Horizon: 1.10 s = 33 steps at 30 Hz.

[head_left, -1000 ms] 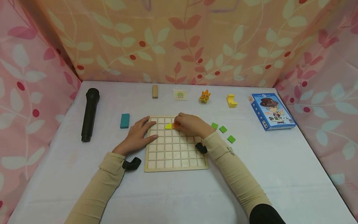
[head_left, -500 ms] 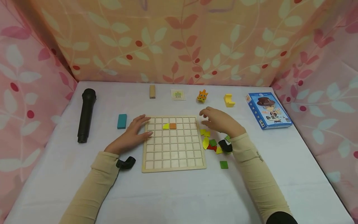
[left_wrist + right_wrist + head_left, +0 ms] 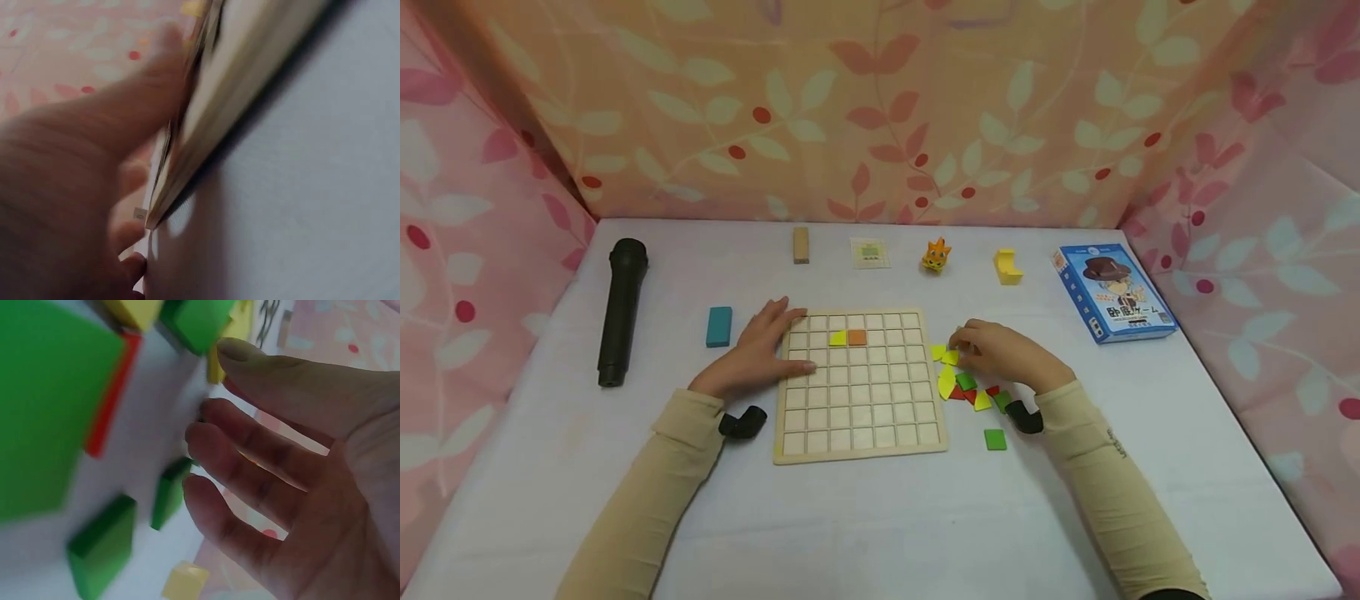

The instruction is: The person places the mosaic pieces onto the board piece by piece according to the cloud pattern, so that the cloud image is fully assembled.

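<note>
Table: white cloth, walled by leaf-print curtains at far, left and right edges; near half bare in front of the board.
Grid board: wooden, flat at the middle of the table; a yellow piece and an orange tile side by side in the second row from the far edge, other cells bare.
Microphone: black, lying along the left edge, well apart from the board.
Game box: blue, near the far right corner.
Left hand: fingers straight and slightly spread, resting flat on the board's left edge, thumb on its far left corner.
Right hand: just right of the board, fingers curled down onto the loose pieces, fingertips at a small yellow tile; whether pinched or only touched, cannot tell.
Loose pieces: yellow, green and red, heaped between the board's right edge and the right hand; one green square apart, nearer the near edge.
Teal block: left of the left hand.
Far edge row: wooden block, small card, orange figure, yellow shape.
</note>
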Motion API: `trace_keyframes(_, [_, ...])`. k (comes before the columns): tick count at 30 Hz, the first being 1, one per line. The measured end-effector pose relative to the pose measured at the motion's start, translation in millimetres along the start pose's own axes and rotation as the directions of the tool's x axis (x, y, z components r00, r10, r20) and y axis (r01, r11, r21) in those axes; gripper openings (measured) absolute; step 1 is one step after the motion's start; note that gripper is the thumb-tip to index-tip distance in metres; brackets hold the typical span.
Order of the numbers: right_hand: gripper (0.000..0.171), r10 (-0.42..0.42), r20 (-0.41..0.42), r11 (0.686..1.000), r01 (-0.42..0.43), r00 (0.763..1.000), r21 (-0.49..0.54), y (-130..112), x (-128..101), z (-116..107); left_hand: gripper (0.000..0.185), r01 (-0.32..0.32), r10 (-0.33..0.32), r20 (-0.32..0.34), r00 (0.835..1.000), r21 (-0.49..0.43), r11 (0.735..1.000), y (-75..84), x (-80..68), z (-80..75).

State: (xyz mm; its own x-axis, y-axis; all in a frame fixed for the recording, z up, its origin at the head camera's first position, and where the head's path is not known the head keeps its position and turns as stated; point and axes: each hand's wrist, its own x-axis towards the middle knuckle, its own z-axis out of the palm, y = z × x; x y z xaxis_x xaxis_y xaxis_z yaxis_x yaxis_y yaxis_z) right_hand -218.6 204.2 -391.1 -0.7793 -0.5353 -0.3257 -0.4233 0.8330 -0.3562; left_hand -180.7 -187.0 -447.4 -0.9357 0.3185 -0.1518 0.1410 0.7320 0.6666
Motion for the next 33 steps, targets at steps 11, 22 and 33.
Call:
trace_keyframes(11, [0.016, 0.016, -0.032, 0.998, -0.014, 0.999, 0.061, 5, -5, 7, 0.094, -0.082, 0.089, -0.055, 0.995, 0.110, 0.990, 0.8, 9.0, 12.2])
trace_keyframes(22, [0.018, -0.091, -0.163, 0.994, 0.100, 0.982, 0.049, -24, 18, -11, 0.090, -0.087, 0.095, -0.061, 0.994, 0.129, 0.988, -3.4, 2.7, 4.9])
trace_keyframes(33, [0.016, -0.196, -0.143, 0.976, 0.207, 0.970, 0.065, -61, 59, 7, 0.090, -0.083, 0.091, -0.059, 0.994, 0.125, 0.989, -4.5, 0.9, 7.5])
